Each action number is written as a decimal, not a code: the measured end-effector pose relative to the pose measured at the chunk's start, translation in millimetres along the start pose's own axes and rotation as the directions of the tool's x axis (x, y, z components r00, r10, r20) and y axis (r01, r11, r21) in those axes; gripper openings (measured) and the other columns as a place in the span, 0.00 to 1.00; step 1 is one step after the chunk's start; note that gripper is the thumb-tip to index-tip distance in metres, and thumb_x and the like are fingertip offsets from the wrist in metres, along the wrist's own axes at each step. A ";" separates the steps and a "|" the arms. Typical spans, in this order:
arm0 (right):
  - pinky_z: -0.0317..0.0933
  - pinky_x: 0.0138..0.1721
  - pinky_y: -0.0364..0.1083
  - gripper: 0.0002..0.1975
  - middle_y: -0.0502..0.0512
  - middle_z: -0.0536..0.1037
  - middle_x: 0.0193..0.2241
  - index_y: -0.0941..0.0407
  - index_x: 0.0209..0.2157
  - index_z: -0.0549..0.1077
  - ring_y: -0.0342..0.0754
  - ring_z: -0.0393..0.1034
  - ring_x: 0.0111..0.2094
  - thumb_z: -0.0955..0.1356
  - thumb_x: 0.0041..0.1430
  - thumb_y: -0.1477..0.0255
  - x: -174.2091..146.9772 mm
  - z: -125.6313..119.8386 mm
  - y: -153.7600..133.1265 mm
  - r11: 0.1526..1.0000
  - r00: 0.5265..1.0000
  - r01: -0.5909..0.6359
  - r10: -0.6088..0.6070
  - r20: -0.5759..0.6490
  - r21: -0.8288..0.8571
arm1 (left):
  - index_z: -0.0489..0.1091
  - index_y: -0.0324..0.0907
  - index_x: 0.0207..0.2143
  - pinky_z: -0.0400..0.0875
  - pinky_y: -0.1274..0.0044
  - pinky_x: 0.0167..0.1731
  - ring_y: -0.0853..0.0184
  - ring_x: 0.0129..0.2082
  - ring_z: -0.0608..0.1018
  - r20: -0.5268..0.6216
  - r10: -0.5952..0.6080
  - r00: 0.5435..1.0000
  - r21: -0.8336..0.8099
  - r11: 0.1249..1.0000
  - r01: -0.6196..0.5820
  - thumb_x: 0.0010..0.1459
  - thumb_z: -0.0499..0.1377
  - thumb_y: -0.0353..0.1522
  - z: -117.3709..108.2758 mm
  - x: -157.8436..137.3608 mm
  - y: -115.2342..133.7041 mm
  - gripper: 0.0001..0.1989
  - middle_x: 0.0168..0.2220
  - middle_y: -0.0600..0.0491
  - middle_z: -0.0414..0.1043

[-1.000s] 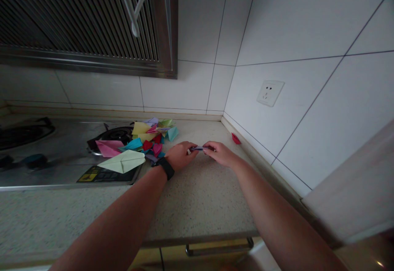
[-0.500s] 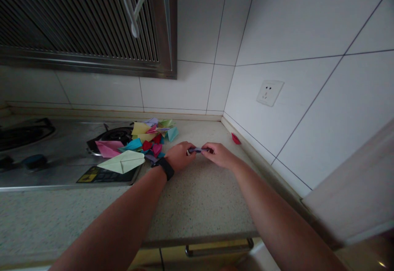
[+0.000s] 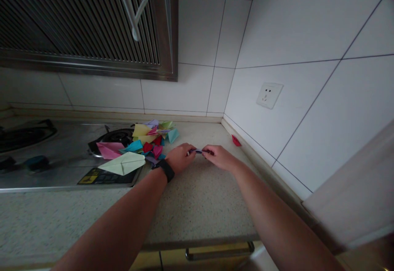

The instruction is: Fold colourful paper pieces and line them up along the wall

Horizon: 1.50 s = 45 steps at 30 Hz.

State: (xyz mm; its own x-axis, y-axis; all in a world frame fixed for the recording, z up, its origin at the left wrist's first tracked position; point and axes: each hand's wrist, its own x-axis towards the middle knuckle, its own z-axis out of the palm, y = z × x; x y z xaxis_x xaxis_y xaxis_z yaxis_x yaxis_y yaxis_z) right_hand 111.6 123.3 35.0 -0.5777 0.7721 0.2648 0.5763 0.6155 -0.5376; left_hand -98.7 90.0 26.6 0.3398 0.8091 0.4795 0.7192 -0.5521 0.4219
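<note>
In the middle of the counter [image 3: 200, 209], a small piece of purple paper [image 3: 198, 151] is held between the two bare hands, and I cannot tell if it touches the surface below. The left hand [image 3: 181, 158] has its thumb and fingers closed on the left end of this paper, and the right hand [image 3: 219, 156] pinches the right end in the same way. The fingers cover most of the paper, so its exact shape cannot be told. On the left wrist there is a black watch [image 3: 166, 169].

To the left of the hands lies a pile of colourful folded papers [image 3: 148, 147], partly on the counter and partly on the stove [image 3: 69, 174]. At the near side of this pile is a pale green folded paper [image 3: 123, 163], and a pink one [image 3: 109, 150] lies at its left, by the burner. To the right and farther away, near the wall, a small red folded paper [image 3: 236, 140] lies alone. Above it, on the right wall, is a white socket [image 3: 269, 95].
</note>
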 end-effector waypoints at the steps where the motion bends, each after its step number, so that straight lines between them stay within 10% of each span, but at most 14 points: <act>1: 0.52 0.27 0.41 0.13 0.51 0.74 0.26 0.56 0.38 0.74 0.42 0.64 0.26 0.63 0.59 0.64 0.3 0.1 1.1 1.000 1.000 -0.004 0.004 0.008 0.007 | 0.72 0.42 0.43 0.67 0.78 0.37 0.68 0.37 0.73 -0.001 0.000 1.000 -0.004 1.000 0.000 0.61 0.50 0.36 0.1 0.0 -0.3 0.14 0.38 0.51 0.73; 45: 0.58 0.31 0.42 0.13 0.52 0.74 0.28 0.57 0.41 0.74 0.43 0.65 0.28 0.67 0.55 0.66 1.2 -7.9 10.5 0.998 0.996 0.000 0.006 -0.092 0.062 | 0.71 0.42 0.44 0.67 0.79 0.33 0.70 0.31 0.72 -0.028 -0.057 0.998 -0.102 0.993 0.053 0.59 0.53 0.36 0.8 2.1 -12.1 0.14 0.35 0.52 0.72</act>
State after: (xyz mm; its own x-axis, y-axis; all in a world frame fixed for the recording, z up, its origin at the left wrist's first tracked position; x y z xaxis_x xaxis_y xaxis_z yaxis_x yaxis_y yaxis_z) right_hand 121.5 132.0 36.0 -0.5191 0.7868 0.3339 0.5393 0.6045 -0.5862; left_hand -106.3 98.5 21.9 0.2817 0.8331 0.4760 0.6709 -0.5257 0.5230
